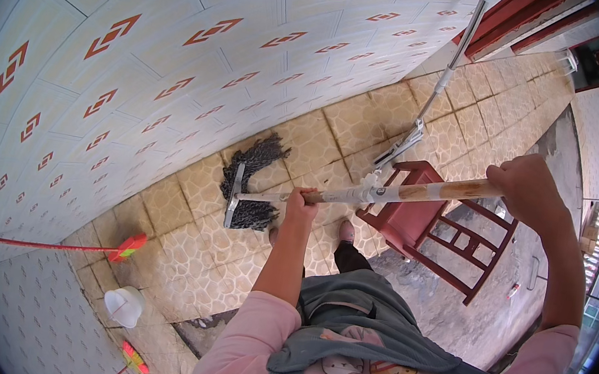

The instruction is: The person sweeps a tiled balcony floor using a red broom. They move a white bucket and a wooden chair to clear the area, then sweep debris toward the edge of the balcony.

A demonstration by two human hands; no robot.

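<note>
A string mop point(258, 156) with dark grey strands and a metal clamp lies spread on the tiled floor in front of me, to the left. Its long wooden handle point(429, 193) slants up to the right across my body. Low on that handle, near the mop head, my left hand point(300, 208) is closed around the shaft. My right hand point(527, 187) grips the upper end with the fingers wrapped round it. Part of the strands lies close to one of my shoes, whose other half is hidden behind my left forearm.
A dark red wooden chair point(405, 219) stands under the handle at my right. Behind it, a flat-headed mop point(404, 141) leans upright. To the left are a red-handled broom point(129, 247), a white bucket point(122, 306) and another bright broom point(135, 357). The patterned wall point(182, 45) runs along the far side.
</note>
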